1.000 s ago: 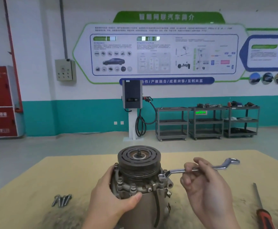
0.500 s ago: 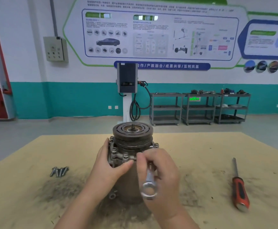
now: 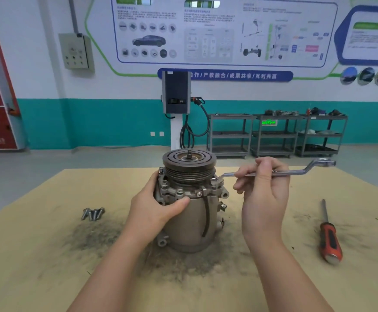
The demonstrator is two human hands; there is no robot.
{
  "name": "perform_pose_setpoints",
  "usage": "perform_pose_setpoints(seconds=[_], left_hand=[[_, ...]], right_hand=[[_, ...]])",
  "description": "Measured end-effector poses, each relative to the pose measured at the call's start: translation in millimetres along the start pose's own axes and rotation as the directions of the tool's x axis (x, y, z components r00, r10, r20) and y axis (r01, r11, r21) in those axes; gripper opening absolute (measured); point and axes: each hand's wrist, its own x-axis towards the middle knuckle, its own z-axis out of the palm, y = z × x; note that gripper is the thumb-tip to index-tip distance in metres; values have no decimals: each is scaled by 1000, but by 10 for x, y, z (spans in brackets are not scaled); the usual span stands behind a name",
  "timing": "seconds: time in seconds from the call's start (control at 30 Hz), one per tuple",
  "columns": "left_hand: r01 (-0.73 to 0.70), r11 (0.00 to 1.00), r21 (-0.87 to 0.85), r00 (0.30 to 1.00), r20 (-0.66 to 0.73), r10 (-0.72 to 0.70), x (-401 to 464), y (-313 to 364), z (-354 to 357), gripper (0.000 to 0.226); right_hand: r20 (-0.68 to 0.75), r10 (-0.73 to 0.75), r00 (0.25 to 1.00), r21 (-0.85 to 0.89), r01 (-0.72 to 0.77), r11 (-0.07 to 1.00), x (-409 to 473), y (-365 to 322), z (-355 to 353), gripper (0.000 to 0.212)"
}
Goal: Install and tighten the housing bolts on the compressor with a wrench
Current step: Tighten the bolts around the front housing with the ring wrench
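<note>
Steel wrench (image 3: pixel 280 173) pinched in right hand (image 3: pixel 262 199) fingers, left hand (image 3: pixel 158 208) fingers clasping the upright compressor (image 3: pixel 190 212).

Hands: left (image 3: pixel 158 206) on upright compressor (image 3: pixel 190 212), right (image 3: pixel 263 194) around wrench (image 3: pixel 296 172).

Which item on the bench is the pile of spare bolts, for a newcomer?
Start at the compressor standing mid-bench. Look to its left, beyond the left hand: the loose bolts lie clustered there. They are short, silvery and several, unlike the long red-handled screwdriver on the right.
</note>
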Motion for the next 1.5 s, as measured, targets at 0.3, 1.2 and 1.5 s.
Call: perform_pose_setpoints(seconds=[0.3, 1.2, 1.5], left_hand=[[-6, 998, -55, 1000, 16, 6, -21, -101, 76, 83], [18, 995, 99, 1000, 19, -20, 157, -279, 66, 78], [20, 1000, 1, 1000, 1, -20, 17, -114, 65, 72]], right_hand=[[40, 391, 919, 318, -383, 867, 238, 76, -162, 21], [507, -308, 805, -385, 531, 755, -508, 207, 239, 9], [8, -186, 983, -150, 185, 971, -184, 6, 99, 31]])
